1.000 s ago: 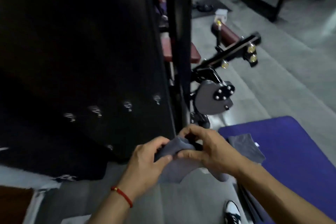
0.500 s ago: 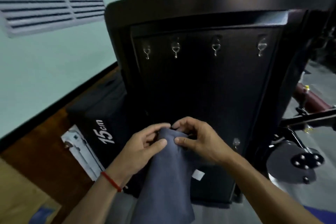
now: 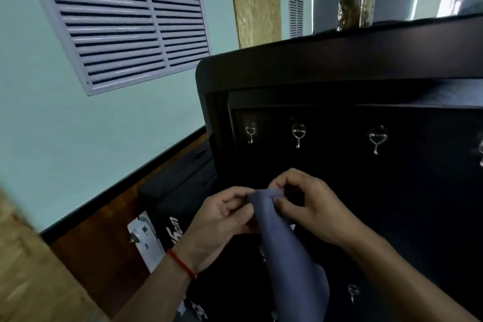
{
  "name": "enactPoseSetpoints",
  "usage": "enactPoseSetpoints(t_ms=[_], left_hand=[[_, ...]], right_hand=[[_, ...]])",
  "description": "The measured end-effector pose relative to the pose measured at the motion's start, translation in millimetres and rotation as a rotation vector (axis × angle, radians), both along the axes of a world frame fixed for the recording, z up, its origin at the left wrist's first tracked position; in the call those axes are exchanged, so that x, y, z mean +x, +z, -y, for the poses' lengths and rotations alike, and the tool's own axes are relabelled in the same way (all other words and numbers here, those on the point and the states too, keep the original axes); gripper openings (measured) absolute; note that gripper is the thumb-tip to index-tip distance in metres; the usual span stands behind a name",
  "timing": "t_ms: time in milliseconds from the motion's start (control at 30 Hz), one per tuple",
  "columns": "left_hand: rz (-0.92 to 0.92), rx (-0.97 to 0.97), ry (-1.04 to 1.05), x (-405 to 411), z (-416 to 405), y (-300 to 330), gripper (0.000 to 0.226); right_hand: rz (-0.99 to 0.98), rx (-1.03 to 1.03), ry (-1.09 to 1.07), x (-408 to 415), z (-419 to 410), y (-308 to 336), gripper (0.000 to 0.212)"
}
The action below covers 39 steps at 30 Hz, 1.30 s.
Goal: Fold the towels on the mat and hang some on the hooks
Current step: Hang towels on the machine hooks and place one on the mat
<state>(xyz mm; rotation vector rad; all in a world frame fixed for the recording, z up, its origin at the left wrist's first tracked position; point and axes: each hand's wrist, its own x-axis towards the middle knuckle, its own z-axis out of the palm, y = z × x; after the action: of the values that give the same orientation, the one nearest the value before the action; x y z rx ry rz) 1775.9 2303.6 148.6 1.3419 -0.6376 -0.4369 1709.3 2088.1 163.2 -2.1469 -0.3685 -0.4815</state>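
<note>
Below hooks (image 3: pixel 298 134) on black panel (image 3: pixel 392 191), left hand (image 3: pixel 217 219), right hand (image 3: pixel 311 206) pinching towel (image 3: pixel 287 256)

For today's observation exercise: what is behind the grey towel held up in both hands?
Behind the grey towel is the black panel with metal hooks. A lower hook peeks out; the towel covers whatever else is there.

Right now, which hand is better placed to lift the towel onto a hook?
Probably the right hand: it pinches the towel top nearest the hooks; the left hand grips beside it.

The towel (image 3: pixel 285 243) hangs between both hands before the panel (image 3: pixel 392 191), below the hooks (image 3: pixel 298 134), seemingly apart.
</note>
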Motion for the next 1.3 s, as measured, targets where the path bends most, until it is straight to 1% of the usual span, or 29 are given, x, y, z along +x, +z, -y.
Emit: enactPoseSetpoints(t_ms=[33,100,167,233,300,367,433,500,567,633,700,767,833,933,1000,1067,1167,1233,1267,1300], left_hand=[[0.044,0.006,0.027,9.6,3.6,0.1,0.031],[0.192,0.067,0.055,31.5,7.8,3.3,0.027],[0.359,0.132,0.077,57.0,7.1,11.2,0.020],[0.487,0.183,0.094,84.7,2.6,21.9,0.014],[0.523,0.195,0.027,110.1,-2.8,31.4,0.013],[0.471,0.176,-0.039,132.6,-4.6,40.2,0.013],[0.450,0.160,-0.028,153.5,-1.2,47.3,0.009],[0.499,0.180,0.049,168.4,6.8,49.1,0.007],[0.576,0.186,0.166,178.7,18.1,47.5,0.008],[0.636,0.144,0.296,182.5,30.0,44.4,0.007],[0.714,0.085,0.402,183.9,42.2,38.1,0.010],[0.838,0.030,0.488,183.8,51.7,27.5,0.010],[0.930,-0.025,0.545,183.4,57.6,15.5,0.007],[0.948,-0.064,0.559,188.3,60.7,3.2,0.008],[0.981,-0.052,0.532,193.5,59.6,-2.1,0.010],[1.029,-0.014,0.513,194.1,55.5,-8.9,0.013],[1.112,0.058,0.538,191.3,49.2,-25.5,0.020],[1.142,0.107,0.541,189.3,47.7,-35.2,0.023],[1.113,0.112,0.513,188.0,47.3,-38.5,0.026],[1.045,0.101,0.462,184.9,45.4,-40.4,0.028]], right_hand=[[0.001,-0.022,0.006,8.3,0.2,4.5,0.019],[-0.010,-0.007,0.012,25.2,-1.0,10.5,0.016],[-0.027,0.076,-0.016,40.4,-2.8,13.9,0.011],[-0.073,0.172,-0.055,52.1,-6.1,16.1,0.013],[-0.111,0.203,-0.082,61.4,-14.5,19.0,0.014],[-0.090,0.183,-0.150,71.4,-24.8,22.0,0.009],[-0.026,0.173,-0.302,84.2,-35.1,23.4,0.005],[0.064,0.162,-0.498,98.2,-45.0,22.1,0.007],[0.186,0.096,-0.675,111.7,-52.6,21.2,0.016],[0.285,0.004,-0.793,123.2,-54.9,18.2,0.020],[0.348,-0.122,-0.881,132.6,-55.4,14.8,0.015],[0.386,-0.316,-0.977,138.8,-57.2,9.0,0.010],[0.382,-0.462,-1.052,140.3,-61.3,0.4,0.012],[0.359,-0.481,-1.079,137.5,-64.6,-13.7,0.024],[0.336,-0.456,-1.080,135.5,-66.2,-21.8,0.030],[0.307,-0.453,-1.109,134.2,-69.9,-28.4,0.031],[0.291,-0.572,-1.216,134.7,-75.6,-38.1,0.034],[0.279,-0.509,-1.161,138.4,-78.7,-45.1,0.037],[0.270,-0.424,-1.100,139.7,-80.6,-47.2,0.037],[0.258,-0.310,-1.020,140.1,-81.6,-50.3,0.034]])
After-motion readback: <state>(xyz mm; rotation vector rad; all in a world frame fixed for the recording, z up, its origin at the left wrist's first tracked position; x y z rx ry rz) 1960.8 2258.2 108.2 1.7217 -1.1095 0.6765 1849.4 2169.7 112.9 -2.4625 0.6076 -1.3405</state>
